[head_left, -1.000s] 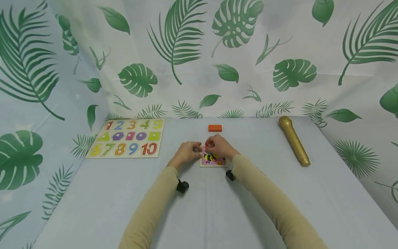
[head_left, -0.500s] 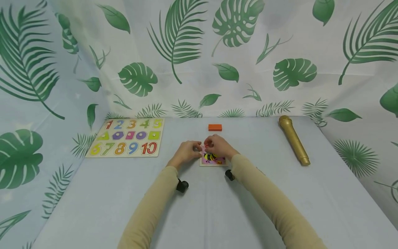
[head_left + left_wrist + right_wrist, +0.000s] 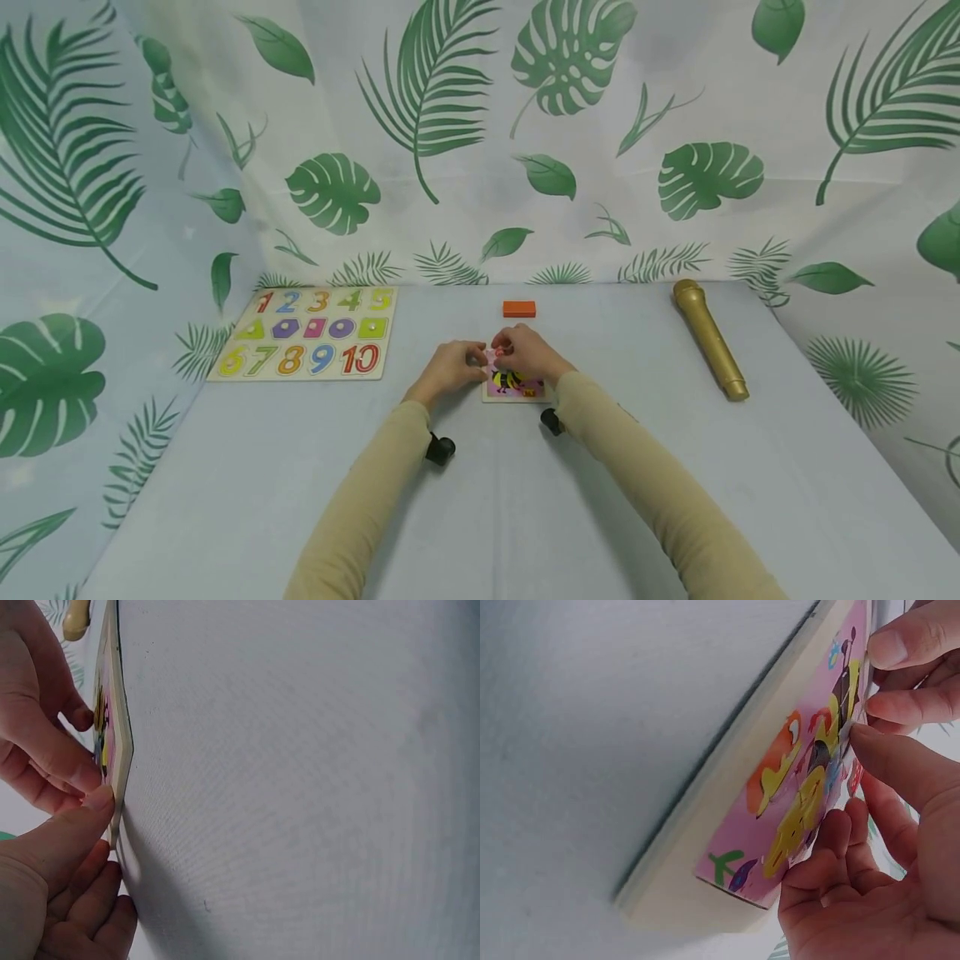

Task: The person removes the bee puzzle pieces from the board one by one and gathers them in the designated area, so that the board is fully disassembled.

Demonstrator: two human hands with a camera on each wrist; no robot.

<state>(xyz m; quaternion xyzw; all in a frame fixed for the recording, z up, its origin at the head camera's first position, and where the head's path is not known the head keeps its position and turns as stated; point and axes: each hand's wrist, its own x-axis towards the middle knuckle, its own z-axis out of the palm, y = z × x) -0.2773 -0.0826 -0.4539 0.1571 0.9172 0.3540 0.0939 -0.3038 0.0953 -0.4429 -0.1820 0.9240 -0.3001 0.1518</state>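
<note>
A small jigsaw puzzle board (image 3: 516,392) with a pink bee picture lies flat on the table, under both hands. My left hand (image 3: 447,364) is at its left edge. In the left wrist view, that hand's thumb (image 3: 75,821) rests on the board's rim, with the fingers curled beside the edge. My right hand (image 3: 531,352) reaches over the upper part of the board. A thin puzzle piece (image 3: 845,739) shows at its thumb and index finger, which pinch it close over the picture. The other fingers are curled and hide part of the board.
An orange block (image 3: 519,309) lies behind the board. At the left stands a wooden number and shape board (image 3: 303,337), lying flat. A gold microphone (image 3: 710,339) lies at the right. Leaf-printed cloth (image 3: 450,208) encloses the back and sides.
Both hands stay at the puzzle board. The right hand's fingers shift very slightly over its upper part; the board and the other objects keep their places.
</note>
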